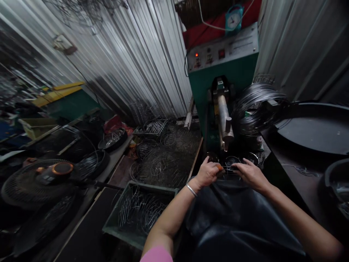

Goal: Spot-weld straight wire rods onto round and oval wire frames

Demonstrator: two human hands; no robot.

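My left hand [208, 172] and my right hand [252, 175] are held close together over my lap, in front of the green machine [196, 91]. Thin metal wires [228, 168] stretch between them, with the fingers of both hands closed on the ends. What shape these wires form is too small and dark to tell. Something orange shows at the fingertips of my left hand, and a silver bangle is on that wrist. Just beyond the hands, round wire pieces [232, 160] lie below the machine's metal arm [224, 116]. A dark apron covers my lap.
A green crate [109, 226] of wire pieces stands to my left, with more wire pieces [166, 156] heaped behind it. A fan [35, 182] is at far left. Right of the machine are a wire coil [256, 103] and a large round dark pan [316, 129].
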